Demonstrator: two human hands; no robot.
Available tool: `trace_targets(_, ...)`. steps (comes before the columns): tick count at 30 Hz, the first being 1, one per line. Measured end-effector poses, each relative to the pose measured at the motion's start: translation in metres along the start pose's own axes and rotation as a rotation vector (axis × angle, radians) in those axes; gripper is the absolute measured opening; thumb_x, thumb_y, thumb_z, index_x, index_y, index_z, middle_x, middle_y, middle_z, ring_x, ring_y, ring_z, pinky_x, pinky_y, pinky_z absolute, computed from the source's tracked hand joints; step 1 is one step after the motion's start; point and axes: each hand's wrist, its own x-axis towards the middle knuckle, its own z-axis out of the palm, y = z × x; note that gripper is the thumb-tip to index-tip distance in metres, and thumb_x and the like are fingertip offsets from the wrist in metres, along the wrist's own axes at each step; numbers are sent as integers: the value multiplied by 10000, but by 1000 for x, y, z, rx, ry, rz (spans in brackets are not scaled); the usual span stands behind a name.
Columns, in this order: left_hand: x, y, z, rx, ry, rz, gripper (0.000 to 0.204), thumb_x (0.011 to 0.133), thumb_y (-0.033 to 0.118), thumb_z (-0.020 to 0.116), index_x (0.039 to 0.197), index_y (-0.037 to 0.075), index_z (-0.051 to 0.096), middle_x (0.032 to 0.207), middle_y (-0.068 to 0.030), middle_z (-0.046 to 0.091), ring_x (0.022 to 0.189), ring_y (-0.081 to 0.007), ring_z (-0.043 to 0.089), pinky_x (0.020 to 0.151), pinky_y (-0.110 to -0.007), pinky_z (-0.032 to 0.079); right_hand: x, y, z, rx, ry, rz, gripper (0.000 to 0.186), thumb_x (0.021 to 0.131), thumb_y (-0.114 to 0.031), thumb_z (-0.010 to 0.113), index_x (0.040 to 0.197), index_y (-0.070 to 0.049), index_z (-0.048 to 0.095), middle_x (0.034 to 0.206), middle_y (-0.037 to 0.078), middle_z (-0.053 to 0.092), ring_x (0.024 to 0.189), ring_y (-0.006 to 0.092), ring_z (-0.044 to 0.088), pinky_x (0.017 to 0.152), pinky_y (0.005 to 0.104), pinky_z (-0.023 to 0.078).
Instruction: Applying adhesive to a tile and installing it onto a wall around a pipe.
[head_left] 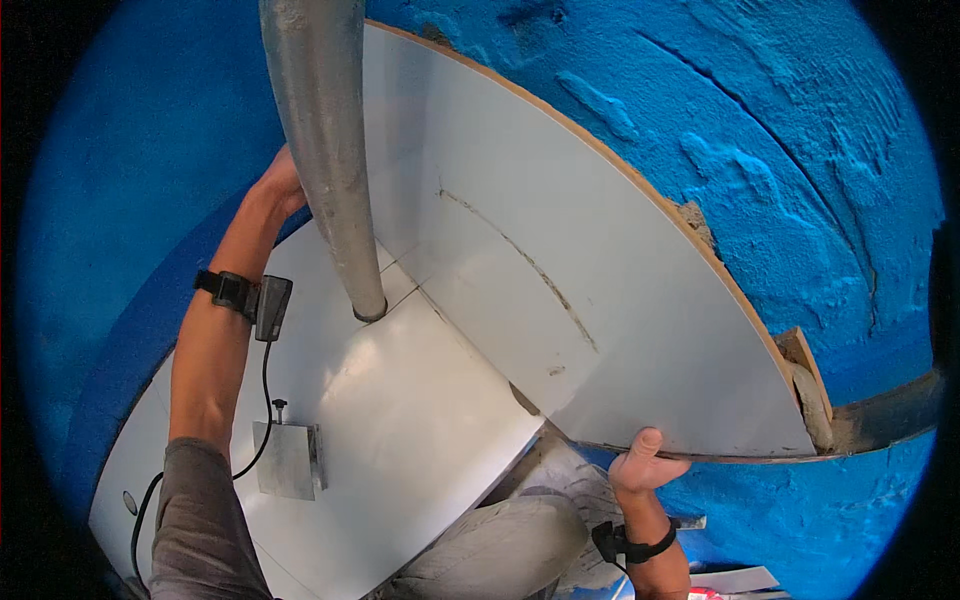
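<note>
The white panel (540, 220), at 2 o'clock, is pinched at its near edge by the right hand (643, 468). The left hand (287, 182), at 10 o'clock, is partly hidden by the pipe (325, 130); its grip cannot be determined.

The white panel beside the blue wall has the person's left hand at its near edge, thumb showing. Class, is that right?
No: the head view shows the right hand at the near edge of the white panel beside the blue wall, thumb showing.
</note>
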Motion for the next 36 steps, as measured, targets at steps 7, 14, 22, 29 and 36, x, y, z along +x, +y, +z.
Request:
trace_targets(7,-10,-6,-27,-125,204,-119,522,983,370,613,1318,-21,526,1237,-151,590,1094,-260,637,882,-409,578,18,-19,12,54,-103,6,416,963,-269,673,1160,78,558,1096,133,645,967,217,618,866,367,510)
trace_targets(14,-240,-24,132,-218,593,-178,200,934,185,476,805,75,582,675,-19,515,591,-139,489,549,-310,400,30,-10,7,44,-59,-75,416,968,-244,650,1206,78,540,1129,138,635,1010,219,610,904,362,488)
trace_targets(22,-286,-154,339,-1027,-156,-1202,308,966,77,515,1236,-70,536,1225,-178,619,1145,-270,590,1018,-387,474,31,-16,16,5,-126,-117,412,967,-242,638,1205,78,536,1128,149,639,1010,231,617,905,361,485)
trace_targets(29,-275,-142,366,-1525,113,-1042,221,939,26,367,1058,-76,524,1232,-257,589,1175,-354,579,1132,-473,425,30,-18,7,33,-169,-49,460,970,-237,639,1276,71,490,1198,157,615,1069,237,602,942,376,478)
trace_targets(36,-277,-128,361,-1615,189,-990,277,933,19,362,1158,-70,495,1261,-213,582,1229,-346,559,1134,-500,421,32,-27,15,81,-107,-30,490,969,-251,651,1299,71,485,1222,150,612,1090,232,599,968,384,472)
